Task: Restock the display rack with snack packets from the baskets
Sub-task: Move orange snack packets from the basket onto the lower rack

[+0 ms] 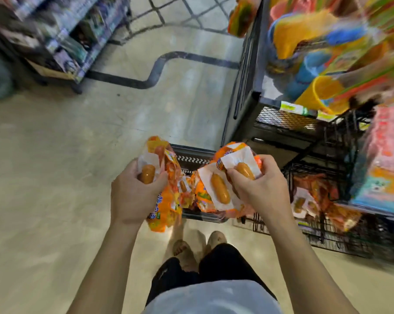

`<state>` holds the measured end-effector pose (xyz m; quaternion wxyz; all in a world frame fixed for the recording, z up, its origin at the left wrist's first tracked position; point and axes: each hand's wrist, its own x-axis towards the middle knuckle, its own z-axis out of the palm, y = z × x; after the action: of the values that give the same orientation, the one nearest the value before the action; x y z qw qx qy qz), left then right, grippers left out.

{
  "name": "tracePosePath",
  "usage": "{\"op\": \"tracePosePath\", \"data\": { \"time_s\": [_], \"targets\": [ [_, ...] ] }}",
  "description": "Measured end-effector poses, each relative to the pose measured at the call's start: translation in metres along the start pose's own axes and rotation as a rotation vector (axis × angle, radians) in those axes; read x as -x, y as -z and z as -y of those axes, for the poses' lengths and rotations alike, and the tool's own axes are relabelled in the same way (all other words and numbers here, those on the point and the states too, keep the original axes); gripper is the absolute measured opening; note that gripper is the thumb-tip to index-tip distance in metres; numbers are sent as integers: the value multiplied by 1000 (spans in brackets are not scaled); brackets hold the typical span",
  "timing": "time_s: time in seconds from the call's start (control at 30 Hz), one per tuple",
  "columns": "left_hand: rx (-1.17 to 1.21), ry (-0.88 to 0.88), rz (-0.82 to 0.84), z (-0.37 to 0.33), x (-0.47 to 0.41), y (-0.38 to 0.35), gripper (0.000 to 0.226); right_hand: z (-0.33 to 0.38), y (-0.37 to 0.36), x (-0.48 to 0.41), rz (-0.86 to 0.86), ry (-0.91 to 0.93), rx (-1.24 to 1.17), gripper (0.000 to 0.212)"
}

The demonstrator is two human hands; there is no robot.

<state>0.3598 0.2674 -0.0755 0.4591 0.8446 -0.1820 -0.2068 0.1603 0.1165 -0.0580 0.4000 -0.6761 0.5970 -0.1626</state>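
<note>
Orange foil snack packets [216,193], each with a white panel showing a sausage, are held in both my hands above the dark basket [192,155] on the floor. Blue logo lettering shows on several packets but is too blurred to read. Yellow-green shelf-edge tags [291,108] on the black wire display rack [280,120] to my right are likewise illegible.

My left hand [136,193] has its back toward me, fingers wrapped behind a stack of packets and thumb pressed across the front beside the sausage. My right hand [263,185], knuckles up, pinches a top packet between thumb and curled fingers, with another packet hanging just below it. Both forearms are bare and reach forward.

Shelved packets [314,200] of the same orange lie on the rack's low shelf, near my right wrist.
</note>
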Motion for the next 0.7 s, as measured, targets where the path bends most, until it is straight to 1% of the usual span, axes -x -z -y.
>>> {"op": "tracePosePath", "data": {
  "time_s": [0.13, 0.2, 0.37, 0.53, 0.67, 0.7],
  "targets": [
    [-7, -57, 42, -31, 32, 10, 19, 7, 38, 29, -31, 40, -60, 54],
    [-11, -74, 56, -42, 47, 8, 18, 5, 53, 37, -54, 48, -60, 54],
    [-12, -77, 104, -55, 91, -9, 16, -22, 88, 56, -67, 46, -74, 54],
    [-37, -61, 144, -55, 148, -47, 18, -82, 127, 82, -55, 19, -83, 54],
    [-73, -167, 149, -55, 209, -90, 30, -152, 172, 102, -43, -20, -82, 55],
    [-88, -166, 156, -57, 226, -103, 31, -171, 185, 107, -49, -31, -80, 57]
  ]
}}
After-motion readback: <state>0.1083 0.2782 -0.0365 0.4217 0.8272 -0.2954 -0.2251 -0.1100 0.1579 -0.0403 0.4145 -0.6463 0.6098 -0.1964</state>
